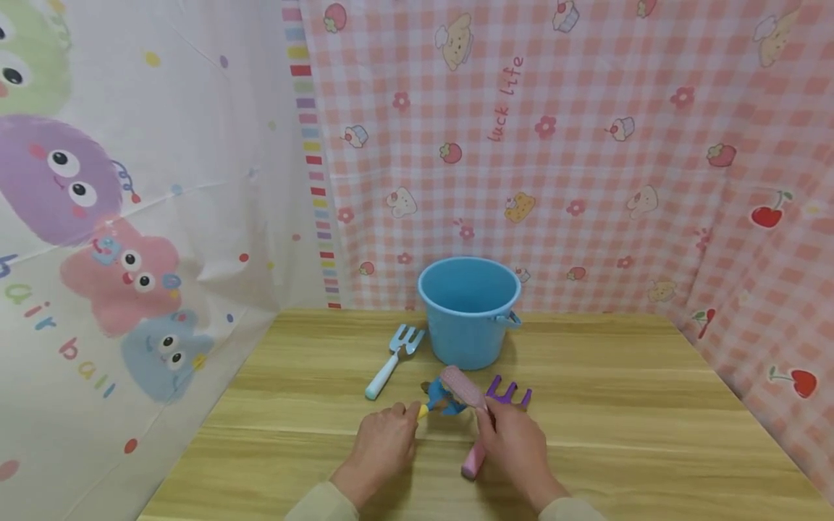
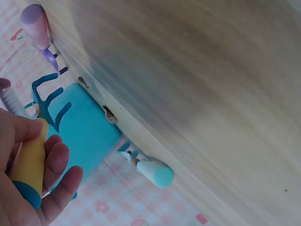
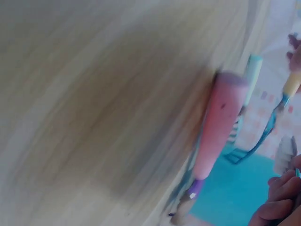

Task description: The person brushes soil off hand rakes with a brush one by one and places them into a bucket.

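My left hand [image 1: 384,443] grips the yellow handle [image 2: 31,153] of a small blue hand rake [image 1: 438,396], its prongs raised over the table. Brown dirt clings to the rake head. My right hand [image 1: 517,443] holds a pink scrubbing brush [image 1: 459,383] by its handle. The brush head overlaps the rake's prongs in the head view; its white bristles [image 3: 284,155] face the rake in the right wrist view. Beneath the right hand lies a purple rake [image 1: 508,394] with a pink handle [image 1: 474,460], partly hidden by that hand.
Behind the hands stands a light blue bucket [image 1: 464,340], its handle down at the right. A pale blue fork [image 1: 386,375] lies left of it. Brown dirt bits [image 2: 111,115] lie on the wooden table [image 1: 612,427]. Printed curtains [image 1: 554,166] hang behind and at the sides.
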The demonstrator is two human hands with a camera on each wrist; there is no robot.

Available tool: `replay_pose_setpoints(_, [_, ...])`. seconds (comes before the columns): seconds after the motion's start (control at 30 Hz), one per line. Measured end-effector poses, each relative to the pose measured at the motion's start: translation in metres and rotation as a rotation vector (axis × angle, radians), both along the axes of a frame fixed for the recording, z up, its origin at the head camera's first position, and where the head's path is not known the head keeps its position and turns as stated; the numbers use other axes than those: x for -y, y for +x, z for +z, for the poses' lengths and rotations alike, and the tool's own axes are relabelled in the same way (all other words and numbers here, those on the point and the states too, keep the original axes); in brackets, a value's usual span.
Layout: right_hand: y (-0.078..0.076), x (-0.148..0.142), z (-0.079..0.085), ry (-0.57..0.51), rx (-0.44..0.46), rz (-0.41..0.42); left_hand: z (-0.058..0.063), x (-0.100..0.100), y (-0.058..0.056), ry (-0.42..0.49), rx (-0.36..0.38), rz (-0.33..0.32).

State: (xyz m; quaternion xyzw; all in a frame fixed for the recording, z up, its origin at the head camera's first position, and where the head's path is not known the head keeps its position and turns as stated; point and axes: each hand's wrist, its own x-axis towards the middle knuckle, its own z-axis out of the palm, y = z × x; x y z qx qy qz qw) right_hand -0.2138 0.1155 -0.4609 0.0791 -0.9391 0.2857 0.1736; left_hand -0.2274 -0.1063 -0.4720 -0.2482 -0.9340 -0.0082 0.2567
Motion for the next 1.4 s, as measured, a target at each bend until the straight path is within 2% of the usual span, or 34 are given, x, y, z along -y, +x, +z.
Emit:
replay_pose_setpoints(0.23, [0.003, 0.006, -0.002, 0.025, 0.045, 0.005, 0.003, 0.001, -0.001, 0.005, -0.028, -0.007])
replay_pose_setpoints(0.5, [-0.001, 0.002, -0.003, 0.022, 0.016, -0.009, 0.006, 0.001, -0.002, 0.015, -0.026, -0.016])
replay_pose_setpoints(0.9, [-0.012, -0.016, -0.010, 0.019, 0.068, -0.093, 0.006, 0.000, -0.001, -0.018, -0.030, -0.019])
replay_pose_setpoints(1.07, [-0.015, -0.014, -0.003, 0.019, 0.065, -0.118, 0.006, 0.000, 0.000, -0.024, -0.036, -0.022])
replay_pose_setpoints(1.27, [-0.014, 0.002, 0.004, 0.015, 0.042, -0.041, 0.007, -0.001, 0.001, -0.059, -0.063, -0.041])
replay_pose_setpoints(1.4, [-0.014, 0.001, 0.002, 0.022, 0.069, -0.092, 0.007, -0.002, 0.002, -0.093, -0.079, -0.043])
